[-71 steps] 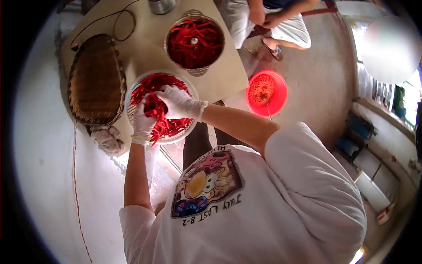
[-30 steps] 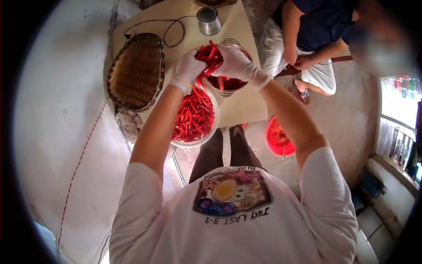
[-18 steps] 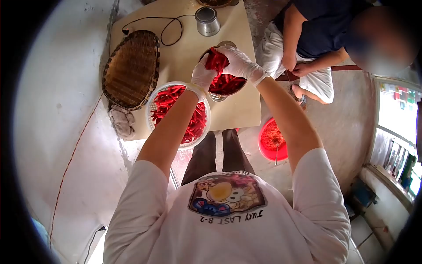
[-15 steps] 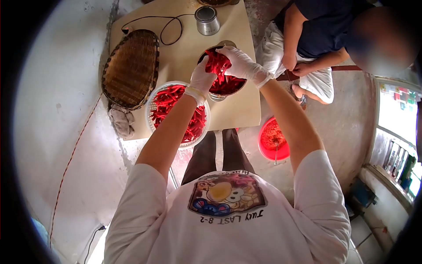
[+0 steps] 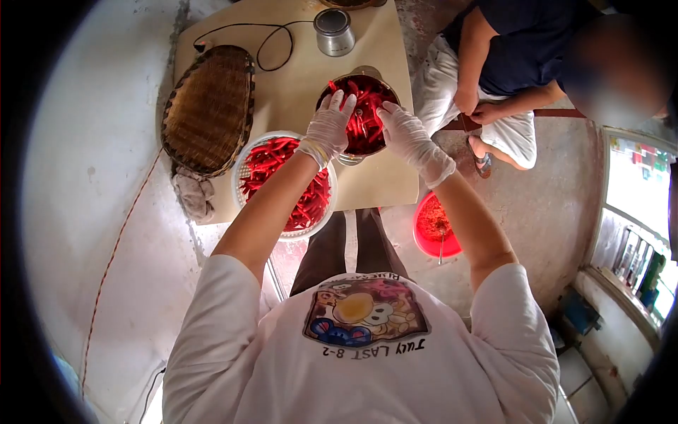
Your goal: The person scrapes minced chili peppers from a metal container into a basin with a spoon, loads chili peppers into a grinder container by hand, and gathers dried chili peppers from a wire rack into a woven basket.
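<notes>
Red chili peppers [image 5: 364, 106] fill a round metal machine bowl [image 5: 367, 72], and a small metal knob or shaft top shows among them. My left hand [image 5: 330, 128], in a thin clear glove, rests at the bowl's near left rim with its fingers spread. Gloved as well, my right hand [image 5: 408, 136] is at the right rim, its fingers stretched toward the peppers. Neither hand holds anything that I can see. Close by my left forearm stands a white plastic basket [image 5: 241, 173] heaped with more red chilies.
An oval woven basket [image 5: 209, 109] and a grey cloth [image 5: 193, 194] lie at the table's left. Behind the bowl stands a metal device [image 5: 334, 33] with a black cord. A red basin [image 5: 426, 240] of chopped chili with a spoon is on the floor. A person [image 5: 508, 78] sits at the right.
The bunch of chilies between my hands has been let go into the bowl. My hands have moved apart and my fingers have spread, uncovering the knob among the peppers.
</notes>
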Action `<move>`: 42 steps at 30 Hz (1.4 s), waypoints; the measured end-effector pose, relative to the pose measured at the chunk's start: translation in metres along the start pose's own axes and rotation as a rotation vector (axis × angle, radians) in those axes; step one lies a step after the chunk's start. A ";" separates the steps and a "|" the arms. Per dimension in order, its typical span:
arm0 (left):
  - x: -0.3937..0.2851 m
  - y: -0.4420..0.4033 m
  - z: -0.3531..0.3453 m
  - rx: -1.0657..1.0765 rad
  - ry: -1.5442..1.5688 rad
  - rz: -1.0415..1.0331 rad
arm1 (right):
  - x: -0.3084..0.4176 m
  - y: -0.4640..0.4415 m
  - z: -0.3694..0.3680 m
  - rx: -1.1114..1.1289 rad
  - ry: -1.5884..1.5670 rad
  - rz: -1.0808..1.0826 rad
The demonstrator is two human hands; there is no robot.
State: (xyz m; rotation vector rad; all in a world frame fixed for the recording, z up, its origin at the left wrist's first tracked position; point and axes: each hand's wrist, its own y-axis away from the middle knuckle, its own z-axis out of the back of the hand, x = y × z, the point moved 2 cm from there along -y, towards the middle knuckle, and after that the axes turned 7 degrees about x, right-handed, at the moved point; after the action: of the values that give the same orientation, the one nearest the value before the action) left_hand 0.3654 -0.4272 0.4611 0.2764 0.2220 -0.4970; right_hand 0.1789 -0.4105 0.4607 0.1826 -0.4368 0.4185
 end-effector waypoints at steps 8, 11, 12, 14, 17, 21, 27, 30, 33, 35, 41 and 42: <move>-0.005 0.016 -0.010 0.050 0.021 0.086 | 0.010 -0.003 0.006 0.073 0.291 0.010; -0.005 0.017 -0.020 0.016 -0.128 0.049 | -0.004 -0.021 -0.013 0.009 0.335 -0.001; -0.005 0.013 -0.015 0.027 -0.135 0.042 | -0.007 -0.029 -0.014 0.001 0.346 -0.011; -0.007 0.009 -0.007 0.062 -0.146 0.045 | -0.012 -0.035 -0.018 0.010 0.364 -0.020; -0.007 0.005 0.002 0.111 -0.127 0.061 | -0.003 -0.029 -0.008 -0.052 0.343 -0.005; -0.008 0.017 0.003 0.077 -0.031 0.011 | 0.020 -0.016 0.012 -0.032 0.313 0.029; -0.025 0.040 -0.007 0.143 -0.152 -0.131 | 0.018 -0.045 0.000 0.190 0.256 -0.120; -0.030 0.044 -0.014 0.094 -0.117 -0.194 | 0.012 -0.049 0.004 0.146 0.153 -0.133; -0.013 0.045 -0.017 0.035 0.029 -0.283 | 0.015 -0.033 0.020 0.014 0.135 -0.053; -0.004 0.044 0.003 0.061 0.216 -0.251 | 0.026 -0.016 0.017 0.098 0.154 -0.016; 0.010 0.015 0.029 -0.174 0.054 -0.185 | 0.059 0.007 -0.009 -0.038 0.301 0.042; 0.012 0.010 0.023 -0.124 -0.089 -0.175 | 0.062 0.009 -0.010 -0.060 0.332 0.033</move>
State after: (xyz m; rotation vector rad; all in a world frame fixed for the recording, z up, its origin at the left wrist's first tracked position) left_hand 0.3845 -0.4310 0.4816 0.1141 0.1905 -0.6645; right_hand 0.2298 -0.3784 0.4795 0.0458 -0.1256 0.4581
